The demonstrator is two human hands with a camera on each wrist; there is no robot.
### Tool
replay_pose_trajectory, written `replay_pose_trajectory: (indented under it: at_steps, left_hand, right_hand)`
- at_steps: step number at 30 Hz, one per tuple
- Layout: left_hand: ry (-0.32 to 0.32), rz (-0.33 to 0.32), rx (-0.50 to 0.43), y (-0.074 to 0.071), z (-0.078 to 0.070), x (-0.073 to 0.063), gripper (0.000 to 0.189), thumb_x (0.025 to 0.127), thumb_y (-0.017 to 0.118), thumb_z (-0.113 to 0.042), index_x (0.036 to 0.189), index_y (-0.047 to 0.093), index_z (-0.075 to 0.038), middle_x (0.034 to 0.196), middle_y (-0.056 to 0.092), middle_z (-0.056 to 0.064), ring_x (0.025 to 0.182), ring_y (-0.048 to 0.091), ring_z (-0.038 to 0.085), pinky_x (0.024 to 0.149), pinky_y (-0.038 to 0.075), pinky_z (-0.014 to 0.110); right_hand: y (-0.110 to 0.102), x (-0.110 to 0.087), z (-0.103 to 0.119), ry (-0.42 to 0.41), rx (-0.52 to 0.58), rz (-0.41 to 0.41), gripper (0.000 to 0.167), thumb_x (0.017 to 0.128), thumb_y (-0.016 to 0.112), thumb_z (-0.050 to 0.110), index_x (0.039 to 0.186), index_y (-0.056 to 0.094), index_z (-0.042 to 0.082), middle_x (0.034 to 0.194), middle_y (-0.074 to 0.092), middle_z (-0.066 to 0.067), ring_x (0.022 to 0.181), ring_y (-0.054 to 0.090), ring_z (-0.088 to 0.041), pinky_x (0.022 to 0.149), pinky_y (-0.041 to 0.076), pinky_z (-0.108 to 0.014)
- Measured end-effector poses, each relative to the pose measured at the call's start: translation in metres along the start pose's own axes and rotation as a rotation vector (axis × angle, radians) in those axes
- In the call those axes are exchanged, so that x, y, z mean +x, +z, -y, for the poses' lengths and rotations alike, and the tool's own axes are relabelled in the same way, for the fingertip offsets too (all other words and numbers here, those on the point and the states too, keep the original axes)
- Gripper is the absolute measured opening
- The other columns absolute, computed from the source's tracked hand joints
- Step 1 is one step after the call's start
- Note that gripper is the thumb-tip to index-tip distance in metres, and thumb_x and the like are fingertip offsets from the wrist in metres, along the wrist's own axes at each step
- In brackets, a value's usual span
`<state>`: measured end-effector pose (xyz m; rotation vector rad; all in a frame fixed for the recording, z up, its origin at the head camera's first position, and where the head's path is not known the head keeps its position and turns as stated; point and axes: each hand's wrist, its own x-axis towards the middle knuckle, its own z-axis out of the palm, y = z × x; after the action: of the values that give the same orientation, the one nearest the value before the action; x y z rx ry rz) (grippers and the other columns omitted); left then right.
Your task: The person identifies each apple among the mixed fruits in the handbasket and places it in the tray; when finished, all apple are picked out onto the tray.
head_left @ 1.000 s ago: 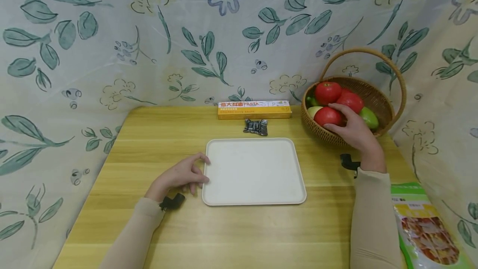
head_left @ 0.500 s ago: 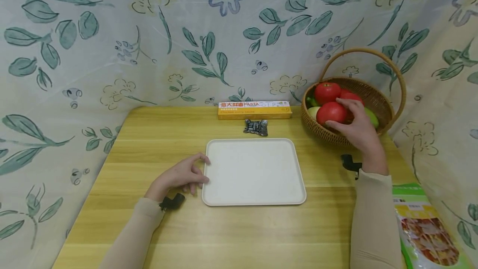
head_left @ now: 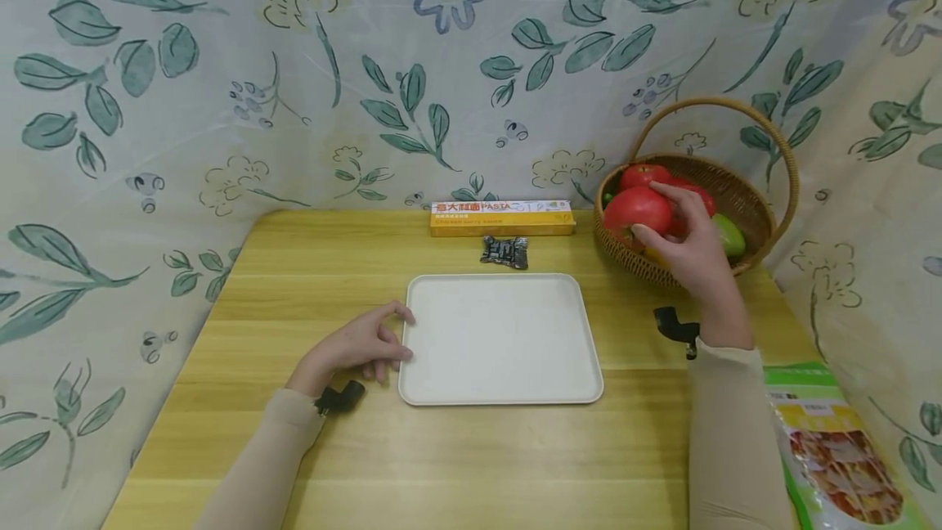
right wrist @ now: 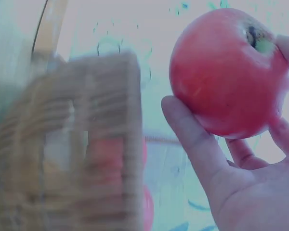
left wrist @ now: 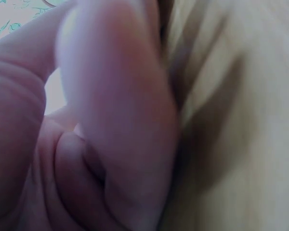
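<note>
My right hand (head_left: pixel 699 248) grips a red apple (head_left: pixel 637 215), thumb at its near side and fingers round the far side. In the right wrist view the apple (right wrist: pixel 229 74) is raised off the other fruit, its brownish-green dimple facing the thumb. Below and behind it, the wicker basket (head_left: pixel 625 256) holds more red apples (head_left: pixel 644 175) and a green fruit (head_left: pixel 728 234). On the left, my left hand (head_left: pixel 361 342) rests at the white tray (head_left: pixel 500 342), index fingertip and thumb tip spread along its left rim. The left wrist view shows only blurred fingers (left wrist: pixel 120 110) beside the wooden tabletop.
A yellow pasta box (head_left: pixel 503 219) lies at the table's back edge, with a small black packet (head_left: pixel 504 252) in front of it. A green-edged food bag (head_left: pixel 839 448) lies at the right. The basket's tall handle (head_left: pixel 791 170) arches over its back right side.
My right hand has lifted the apple from the pile and moved it slightly left, toward the basket's left rim. My left hand and the tray have stayed in place.
</note>
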<state>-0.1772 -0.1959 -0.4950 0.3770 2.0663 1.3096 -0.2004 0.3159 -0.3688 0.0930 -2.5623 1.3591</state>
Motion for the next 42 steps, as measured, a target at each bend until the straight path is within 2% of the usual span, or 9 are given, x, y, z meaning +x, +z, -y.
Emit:
replay_pose_trajectory:
  at_steps: [3,8,13,16,19,23,31,36,42]
  left_hand:
    - [-0.003,-0.002,0.004,0.0,0.002,0.0,0.058,0.095,0.082,-0.024,0.14,0.047,-0.013,0.074,0.073,0.005,0.048,0.067,0.016,0.043,0.048,0.024]
    - [-0.004,-0.004,0.009,0.0,0.002,-0.002,0.058,0.095,0.082,-0.024,0.14,0.047,-0.013,0.074,0.073,0.005,0.048,0.067,0.017,0.043,0.049,0.024]
    - [-0.007,-0.003,0.006,0.0,0.002,-0.003,0.057,0.095,0.081,-0.025,0.14,0.047,-0.014,0.074,0.073,0.005,0.048,0.067,0.017,0.044,0.05,0.025]
    - [-0.007,-0.004,0.009,0.0,0.002,-0.003,0.057,0.095,0.081,-0.025,0.14,0.047,-0.015,0.074,0.073,0.004,0.048,0.067,0.017,0.044,0.05,0.025]
    - [-0.007,-0.004,0.011,0.0,0.001,-0.004,0.056,0.096,0.081,-0.025,0.14,0.047,-0.015,0.074,0.073,0.005,0.048,0.067,0.017,0.044,0.05,0.025]
    - [-0.001,-0.003,0.007,-0.001,0.0,-0.004,0.056,0.096,0.081,-0.025,0.139,0.048,-0.015,0.074,0.073,0.005,0.048,0.067,0.018,0.044,0.051,0.025]
    - [0.002,0.001,0.008,-0.002,0.0,0.0,0.057,0.095,0.082,-0.026,0.139,0.048,-0.016,0.074,0.073,0.006,0.049,0.068,0.019,0.045,0.051,0.026]
    - [-0.011,-0.004,0.009,-0.002,-0.002,0.001,0.055,0.094,0.083,-0.026,0.136,0.048,-0.016,0.074,0.073,0.006,0.049,0.068,0.019,0.045,0.051,0.026]
    - [-0.03,-0.011,0.015,-0.002,-0.004,0.0,0.054,0.093,0.083,-0.026,0.134,0.049,-0.017,0.074,0.073,0.006,0.049,0.068,0.019,0.045,0.052,0.026]
  right_hand:
    - [0.015,0.0,0.005,-0.031,0.068,0.053,0.063,0.105,0.069,0.025,0.161,0.042,0.031,0.162,0.04,-0.008,0.131,0.045,-0.014,0.092,0.045,-0.005]
    - [0.041,-0.001,0.014,-0.086,0.179,0.175,0.048,0.111,0.057,0.026,0.158,0.046,0.024,0.163,0.043,-0.009,0.134,0.047,-0.02,0.098,0.048,-0.011]
    - [0.066,-0.003,0.017,-0.046,0.302,0.308,0.044,0.114,0.05,0.03,0.156,0.043,0.024,0.164,0.039,-0.009,0.139,0.043,-0.025,0.099,0.052,-0.012]
    - [0.081,-0.003,0.017,-0.018,0.403,0.374,0.046,0.112,0.053,0.022,0.156,0.038,0.026,0.163,0.037,-0.011,0.139,0.044,-0.027,0.098,0.056,-0.017]
    - [0.096,-0.004,0.021,0.003,0.457,0.421,0.065,0.103,0.066,0.007,0.156,0.035,0.028,0.164,0.035,-0.013,0.142,0.045,-0.032,0.098,0.058,-0.021]
    - [0.114,-0.005,0.029,0.05,0.438,0.456,0.089,0.089,0.08,-0.003,0.156,0.032,0.029,0.165,0.035,-0.013,0.148,0.043,-0.04,0.098,0.06,-0.028]
    - [0.143,-0.012,0.043,0.078,0.365,0.547,0.088,0.086,0.087,0.004,0.154,0.037,0.03,0.163,0.036,-0.009,0.146,0.045,-0.042,0.105,0.059,-0.052]
    - [0.165,-0.014,0.05,0.058,0.295,0.616,0.085,0.085,0.089,0.016,0.153,0.042,0.034,0.16,0.041,-0.007,0.145,0.046,-0.04,0.103,0.06,-0.052]
    - [0.197,-0.014,0.055,0.075,0.22,0.67,0.084,0.083,0.092,0.03,0.154,0.048,0.032,0.154,0.051,-0.005,0.141,0.05,-0.035,0.105,0.059,-0.05]
